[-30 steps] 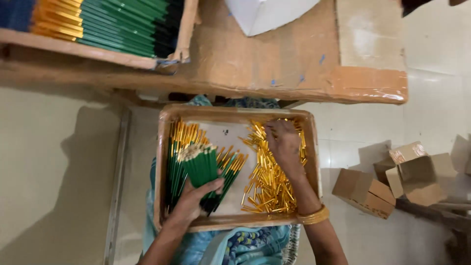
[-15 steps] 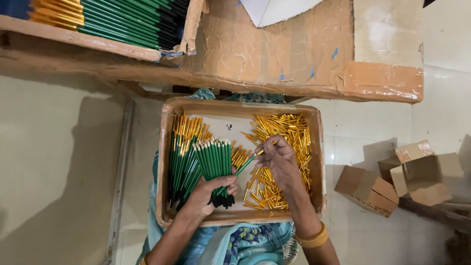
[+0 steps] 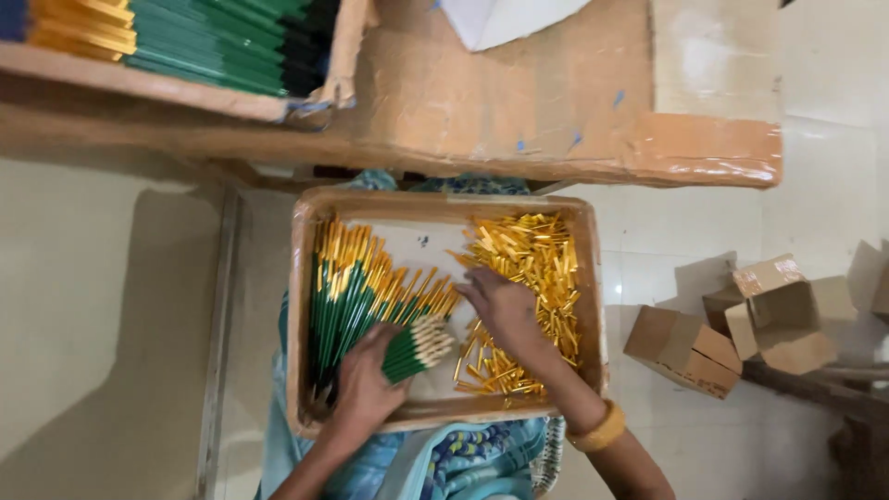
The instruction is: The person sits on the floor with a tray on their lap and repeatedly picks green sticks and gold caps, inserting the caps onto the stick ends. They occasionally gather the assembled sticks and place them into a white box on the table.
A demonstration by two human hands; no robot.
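Small workshop: tray of pencils [image 3: 347, 296], cardboard boxes [image 3: 683, 350].

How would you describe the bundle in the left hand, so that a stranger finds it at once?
Look at the shallow cardboard tray on the person's lap. Near its middle, the left hand grips a small bundle of green sticks. Unlike the gold-capped green sticks beside it, its tips are bare and pale.

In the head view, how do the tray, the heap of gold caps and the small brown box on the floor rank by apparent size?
1. Tray
2. Heap of gold caps
3. Small brown box, though it lies farther from the camera, so its true size is unsure.
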